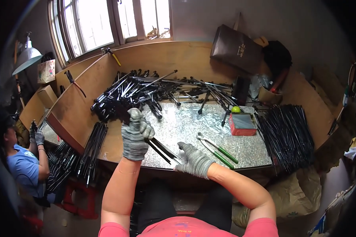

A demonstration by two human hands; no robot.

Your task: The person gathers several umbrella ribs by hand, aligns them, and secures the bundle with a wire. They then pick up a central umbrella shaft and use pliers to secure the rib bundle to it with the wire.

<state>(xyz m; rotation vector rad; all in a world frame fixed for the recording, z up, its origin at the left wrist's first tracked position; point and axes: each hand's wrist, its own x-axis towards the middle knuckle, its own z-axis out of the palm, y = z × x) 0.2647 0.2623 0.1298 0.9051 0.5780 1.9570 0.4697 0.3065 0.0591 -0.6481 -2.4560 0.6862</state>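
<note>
Smooth brown wooden panels are set around the counter, whose middle is covered by a speckled, silvery sheet with a glossy sheen. Thin black rods are held over its near edge by the left hand, the gloved fingers being curled closed around them. By the right hand, thumb and forefinger are held apart near the free ends; whether these are touched cannot be told.

The rods would probably be felt as light and slender, fairly stiff yet a little springy, and rather slick if their coating is smooth. They are likely best gripped together near the middle, with the ends steadied by a light pinch; little fragility is suggested. Some grip should be lent by the ribbed, grey knit of both gloves.

Beyond, black and chrome-bright rods with knobbed ends are heaped in a tangle. At the right, matte black lengths are laid roughly parallel. Pliers with smooth green handles are placed beside a boxy red carton.
</note>
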